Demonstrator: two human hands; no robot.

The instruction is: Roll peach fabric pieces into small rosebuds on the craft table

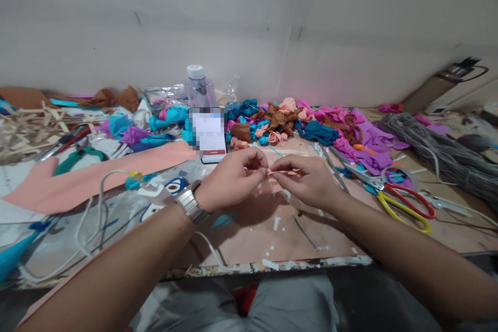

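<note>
My left hand (241, 175) and my right hand (307, 179) meet over the middle of the table. Between their pinched fingertips is a small piece of peach crepe paper (280, 171), mostly hidden by the fingers. Both hands are closed on it, thumbs against forefingers. Just behind them lies a heap of paper flowers (272, 119) in brown, teal, pink and peach. A phone (210, 137) leans upright behind my left hand. To the right of my right hand rest scissors (404, 206) with red and yellow handles.
A clear bottle (199, 88) stands at the back. A long peach paper strip (105, 179), green-handled pliers (83, 155) and a white cable (80, 233) lie at left. Grey yarn (447, 155) and a tilted flask (436, 83) are at right. The wall closes off the far side.
</note>
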